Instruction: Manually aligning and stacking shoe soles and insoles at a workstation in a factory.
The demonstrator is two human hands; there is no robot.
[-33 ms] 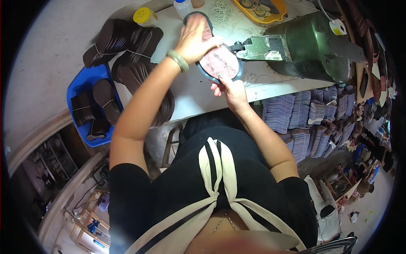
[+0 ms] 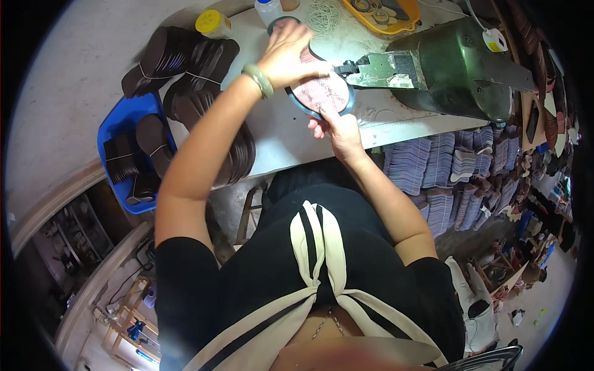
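A pink insole with a dark blue rim (image 2: 322,94) lies on the grey worktable (image 2: 278,133), its far end under the metal arm of a green machine (image 2: 458,65). My left hand (image 2: 289,54), with a green bangle on the wrist, presses down on the insole's far left part with its fingers spread over it. At the near edge of the insole, my right hand (image 2: 339,131) pinches the rim between fingers and thumb. Both hands are on the same insole.
Bundles of dark brown soles (image 2: 185,62) are piled at the table's left, with more in a blue bin (image 2: 117,133). A yellow-capped jar (image 2: 211,22), rubber bands (image 2: 323,15) and a yellow tray (image 2: 396,15) stand at the back. Stacks of striped insoles (image 2: 445,170) fill the floor at the right.
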